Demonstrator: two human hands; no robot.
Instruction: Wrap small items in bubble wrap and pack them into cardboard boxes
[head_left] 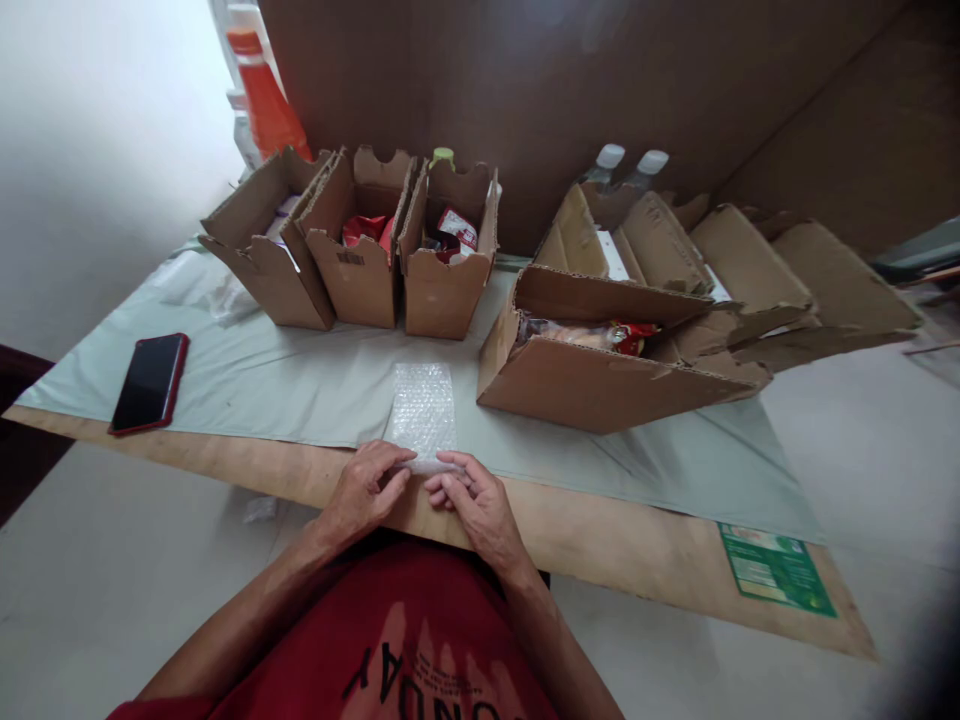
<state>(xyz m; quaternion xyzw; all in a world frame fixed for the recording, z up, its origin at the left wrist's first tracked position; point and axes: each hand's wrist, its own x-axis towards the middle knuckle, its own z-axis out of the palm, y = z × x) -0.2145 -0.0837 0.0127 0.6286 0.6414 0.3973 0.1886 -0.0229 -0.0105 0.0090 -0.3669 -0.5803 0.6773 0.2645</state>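
A clear piece of bubble wrap (424, 405) lies flat on the pale green cloth, with its near edge at the front of the table. My left hand (373, 485) grips the left corner of that edge between thumb and fingers. On the right corner, my right hand (480, 503) has its fingers curled and closed on the wrap. The near edge between my hands looks folded or rolled; whether anything is inside it I cannot tell.
Three cardboard boxes (442, 300) with packets inside stand behind. More cardboard boxes (600, 385) fill the right side. A phone (150, 383) lies at left, a green printed sheet (776, 568) at the right front. An orange bottle (270, 105) and two white-capped bottles (610, 158) stand at the back.
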